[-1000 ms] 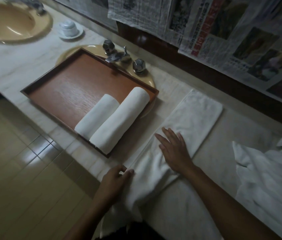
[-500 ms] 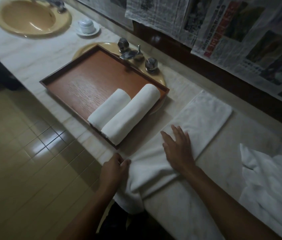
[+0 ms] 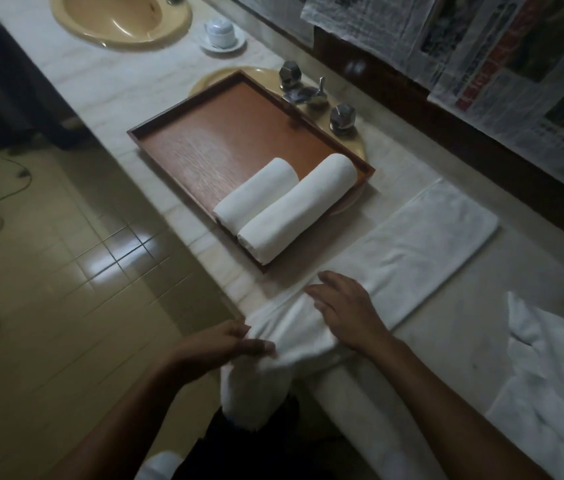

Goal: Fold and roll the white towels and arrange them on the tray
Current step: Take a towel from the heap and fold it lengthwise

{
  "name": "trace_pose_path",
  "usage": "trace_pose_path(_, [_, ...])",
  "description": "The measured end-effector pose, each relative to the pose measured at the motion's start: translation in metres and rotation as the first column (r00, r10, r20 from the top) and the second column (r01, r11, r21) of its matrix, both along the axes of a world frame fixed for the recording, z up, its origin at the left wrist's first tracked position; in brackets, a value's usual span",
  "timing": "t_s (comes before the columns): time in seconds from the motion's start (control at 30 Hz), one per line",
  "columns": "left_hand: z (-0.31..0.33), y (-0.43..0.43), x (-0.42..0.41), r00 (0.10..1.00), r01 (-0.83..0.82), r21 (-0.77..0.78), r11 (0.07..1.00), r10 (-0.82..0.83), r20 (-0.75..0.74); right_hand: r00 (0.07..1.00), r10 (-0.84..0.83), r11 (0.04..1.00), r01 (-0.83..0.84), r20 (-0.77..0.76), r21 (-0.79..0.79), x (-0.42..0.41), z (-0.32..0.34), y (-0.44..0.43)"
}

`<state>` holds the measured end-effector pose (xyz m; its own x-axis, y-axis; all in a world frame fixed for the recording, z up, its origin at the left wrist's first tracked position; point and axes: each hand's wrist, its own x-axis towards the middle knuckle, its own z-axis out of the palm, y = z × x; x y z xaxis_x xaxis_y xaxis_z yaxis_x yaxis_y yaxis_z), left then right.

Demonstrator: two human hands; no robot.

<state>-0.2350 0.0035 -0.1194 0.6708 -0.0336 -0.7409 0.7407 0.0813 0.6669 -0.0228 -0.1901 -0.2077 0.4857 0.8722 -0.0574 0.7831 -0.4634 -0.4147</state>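
Head view, left to right. Reddish-brown rectangular wooden tray (image 3: pixel 204 140): held two rolled white towels (image 3: pixel 294 213), touching. Left hand (image 3: pixel 225 344): gripped the near end of the long folded white terry towel (image 3: pixel 429 237), which lay on the pale marble counter (image 3: pixel 481 306) just beside the tray. Right hand (image 3: pixel 346 313): flat, fingers straight, pressing it. Rolling well likely needed even edges and steady tension. Heap of loose white towels (image 3: pixel 550 375): far right.

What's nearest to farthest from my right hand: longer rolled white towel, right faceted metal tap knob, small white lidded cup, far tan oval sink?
From the right hand:
1. Longer rolled white towel, just ahead.
2. Right faceted metal tap knob, farther back.
3. Small white lidded cup, back left.
4. Far tan oval sink, farthest left.
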Motion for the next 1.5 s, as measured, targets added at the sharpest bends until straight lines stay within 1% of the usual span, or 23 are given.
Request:
trace_pose_path(0.07, [-0.001, -0.003, -0.014, 0.990, -0.134, -0.118, 0.984, 0.139, 0.039, 1.000, 0.003, 1.000, -0.003, 0.004, -0.013, -0.002, -0.002, 0.001])
trace_pose_path(0.1, [0.000, -0.004, -0.021, 0.977, -0.193, -0.133, 0.972, 0.203, 0.061, 1.000, 0.007, 1.000, -0.007, 0.009, -0.015, -0.004, -0.003, 0.002])
trace_pose_path(0.17, [0.000, -0.004, -0.034, 0.944, -0.304, -0.027, 0.952, 0.306, 0.122, 0.999, 0.023, 1.000, -0.023, 0.031, -0.014, -0.007, -0.004, 0.003])
trace_pose_path(0.23, [-0.004, 0.000, -0.047, 0.929, -0.349, 0.151, 0.925, 0.320, 0.186, 0.998, 0.028, 1.000, -0.027, 0.048, -0.010, -0.007, -0.005, 0.002])
trace_pose_path(0.3, [-0.016, 0.008, -0.063, 0.943, -0.321, 0.365, 0.874, 0.259, 0.208, 0.999, 0.013, 1.000, -0.013, 0.049, -0.010, -0.008, -0.007, 0.002])
trace_pose_path(0.37, [-0.039, 0.015, -0.078, 0.972, -0.229, 0.595, 0.771, 0.149, 0.182, 0.998, 0.008, 1.000, -0.007, 0.056, -0.008, -0.010, -0.008, 0.001])
trace_pose_path(0.4, [-0.052, 0.017, -0.084, 0.979, -0.203, 0.650, 0.733, 0.136, 0.153, 0.998, 0.008, 1.000, -0.008, 0.061, -0.007, -0.011, -0.008, 0.000])
trace_pose_path(0.43, [-0.064, 0.018, -0.089, 0.982, -0.189, 0.670, 0.718, 0.152, 0.114, 0.998, 0.010, 1.000, -0.010, 0.063, -0.006, -0.012, -0.009, -0.001])
trace_pose_path(0.53, [-0.097, 0.019, -0.103, 0.973, -0.167, 0.667, 0.726, 0.231, -0.008, 0.998, 0.006, 1.000, -0.006, 0.056, -0.002, -0.012, -0.008, -0.001])
trace_pose_path(0.57, [-0.104, 0.017, -0.106, 0.967, -0.165, 0.683, 0.711, 0.254, -0.030, 0.999, 0.004, 1.000, -0.004, 0.051, 0.005, -0.012, -0.008, -0.002])
trace_pose_path(0.63, [-0.113, 0.012, -0.108, 0.949, -0.185, 0.749, 0.636, 0.315, -0.032, 0.999, 0.007, 1.000, -0.008, 0.041, 0.025, -0.013, -0.007, -0.002])
trace_pose_path(0.7, [-0.108, 0.005, -0.097, 0.936, -0.238, 0.795, 0.559, 0.351, 0.033, 1.000, 0.006, 0.997, -0.008, 0.018, 0.079, -0.013, -0.006, -0.002])
trace_pose_path(0.73, [-0.102, 0.001, -0.087, 0.938, -0.265, 0.803, 0.533, 0.336, 0.086, 1.000, -0.013, 0.992, 0.013, -0.005, 0.122, -0.014, -0.005, -0.003])
trace_pose_path(0.83, [-0.069, -0.016, -0.042, 0.942, -0.335, 0.806, 0.488, 0.204, 0.267, 0.990, -0.133, 0.964, 0.142, -0.054, 0.226, -0.013, -0.001, -0.007])
trace_pose_path(0.93, [-0.039, -0.042, 0.011, 0.911, -0.343, 0.777, 0.528, -0.017, 0.413, 0.963, -0.260, 0.928, 0.271, -0.078, 0.254, 0.000, 0.003, -0.016])
trace_pose_path(1.03, [-0.032, -0.068, 0.060, 0.851, -0.265, 0.783, 0.563, -0.246, 0.465, 0.927, -0.359, 0.900, 0.374, -0.106, 0.224, 0.024, 0.012, -0.027])
trace_pose_path(1.1, [-0.038, -0.079, 0.092, 0.805, -0.198, 0.801, 0.565, -0.372, 0.462, 0.900, -0.425, 0.872, 0.437, -0.101, 0.220, 0.046, 0.017, -0.036])
trace_pose_path(1.17, [-0.048, -0.088, 0.121, 0.752, -0.118, 0.843, 0.525, -0.507, 0.421, 0.874, -0.480, 0.849, 0.485, -0.078, 0.209, 0.069, 0.019, -0.043])
trace_pose_path(1.23, [-0.061, -0.097, 0.149, 0.670, -0.028, 0.889, 0.458, -0.651, 0.356, 0.858, -0.511, 0.841, 0.512, -0.057, 0.173, 0.093, 0.015, -0.049])
trace_pose_path(1.27, [-0.068, -0.098, 0.158, 0.622, 0.019, 0.906, 0.422, -0.714, 0.320, 0.867, -0.497, 0.857, 0.498, -0.038, 0.137, 0.102, 0.011, -0.050])
trace_pose_path(1.37, [-0.093, -0.087, 0.177, 0.473, 0.136, 0.944, 0.302, -0.857, 0.206, 0.896, -0.443, 0.895, 0.444, 0.033, -0.030, 0.127, -0.005, -0.047])
trace_pose_path(1.4, [-0.099, -0.081, 0.181, 0.455, 0.142, 0.946, 0.291, -0.868, 0.199, 0.896, -0.439, 0.894, 0.443, 0.066, -0.068, 0.136, -0.010, -0.048])
trace_pose_path(1.5, [-0.105, -0.070, 0.184, 0.489, 0.136, 0.944, 0.302, -0.849, 0.201, 0.868, -0.465, 0.866, 0.487, 0.172, -0.113, 0.166, -0.015, -0.052])
